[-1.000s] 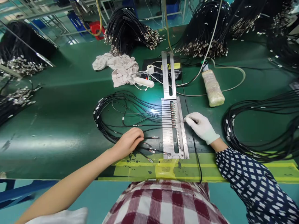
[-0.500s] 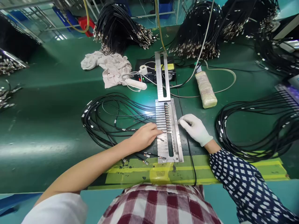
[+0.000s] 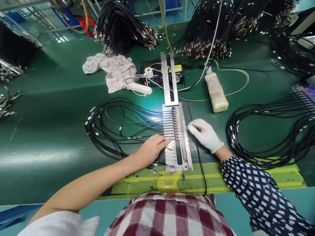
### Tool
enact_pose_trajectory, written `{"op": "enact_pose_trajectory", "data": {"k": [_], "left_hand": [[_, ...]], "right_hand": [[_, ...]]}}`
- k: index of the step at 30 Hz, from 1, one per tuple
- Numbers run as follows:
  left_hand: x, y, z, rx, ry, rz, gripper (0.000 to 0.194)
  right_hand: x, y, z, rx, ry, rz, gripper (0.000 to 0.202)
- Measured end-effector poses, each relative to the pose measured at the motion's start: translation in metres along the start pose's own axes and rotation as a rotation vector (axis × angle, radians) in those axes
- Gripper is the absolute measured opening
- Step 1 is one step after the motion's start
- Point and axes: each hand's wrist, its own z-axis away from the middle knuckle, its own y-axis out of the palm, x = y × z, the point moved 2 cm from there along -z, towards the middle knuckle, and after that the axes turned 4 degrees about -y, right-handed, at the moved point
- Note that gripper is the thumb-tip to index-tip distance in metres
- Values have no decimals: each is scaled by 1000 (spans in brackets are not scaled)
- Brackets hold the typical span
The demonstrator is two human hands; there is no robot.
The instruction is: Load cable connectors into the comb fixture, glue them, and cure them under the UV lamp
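A slotted metal fixture [image 3: 185, 144] lies on the green bench. Several black cables [image 3: 137, 113] run into its slots from the left, and their metal-tipped ends [image 3: 175, 123] line up over its upper half. My bare left hand [image 3: 153, 149] rests at the fixture's left side, thumb reaching over the slots and fingers closed on a black cable near the lowest filled slots. A loose cable end shows just below the thumb. At the fixture's right edge my white-gloved right hand [image 3: 204, 134] is pinched closed; its fingertips touch or nearly touch the edge, and what they hold cannot be made out.
Behind the fixture lie a slotted metal plate [image 3: 166, 82] and a black control box [image 3: 154, 78]. A crumpled cloth [image 3: 120, 70] is at back left, a wrapped block [image 3: 217, 95] at back right. Cable bundles [image 3: 206, 29] line the far edge; another coil [image 3: 233, 141] lies right.
My left hand has shifted slightly down, its thumb now stretched further over the slots. My right hand stays at the fixture's edge. The whole view has moved a little.
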Motion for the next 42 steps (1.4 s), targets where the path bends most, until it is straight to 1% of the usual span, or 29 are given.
{"op": "enact_pose_trajectory", "data": {"k": [2, 4, 6, 8, 10, 13, 15, 19, 23, 27, 32, 34, 36, 38, 40, 42], "left_hand": [[0, -2, 5, 16, -13, 52, 36], [3, -8, 10, 60, -40, 137, 33], [7, -14, 16, 111, -69, 198, 29], [10, -19, 23, 107, -89, 199, 21], [11, -21, 27, 8, -94, 198, 13], [7, -20, 22, -172, -113, 258, 15], [1, -16, 14, -212, -105, 278, 17], [-7, -6, 0, -161, -64, 249, 17], [-4, 0, 0, -109, -83, 220, 21], [-2, 0, 0, -106, -57, 195, 21], [-5, -4, -10, -73, 78, -55, 31], [-7, -4, -11, -58, 115, -98, 33], [-9, -3, -7, -56, 100, -66, 30], [-11, -1, -1, -74, 40, -47, 26], [-13, 2, 7, -90, -17, -77, 29], [-13, 5, 12, -68, -35, -78, 34]], "right_hand": [[0, 0, 0, 3, 5, 2, 34], [0, 0, 1, 0, 4, -2, 35], [1, 0, 1, -6, 3, -3, 35], [1, 0, 2, -14, 2, 3, 34], [2, 0, 2, -17, 2, 10, 33], [2, 1, 2, -19, 4, 7, 34], [1, 1, 2, -22, 4, 7, 34], [-1, 1, 2, -20, -7, 7, 35], [0, 0, 2, -6, 8, 5, 35], [1, 1, 1, -14, 13, 6, 35], [0, 1, 1, -7, -1, 2, 35], [0, 1, 1, -5, -6, 7, 35], [1, 1, 1, -5, -6, 12, 35], [1, 1, 1, -3, -8, 13, 35], [1, 1, 0, -3, -10, 14, 36], [0, 2, -1, -5, -13, 24, 36]]}}
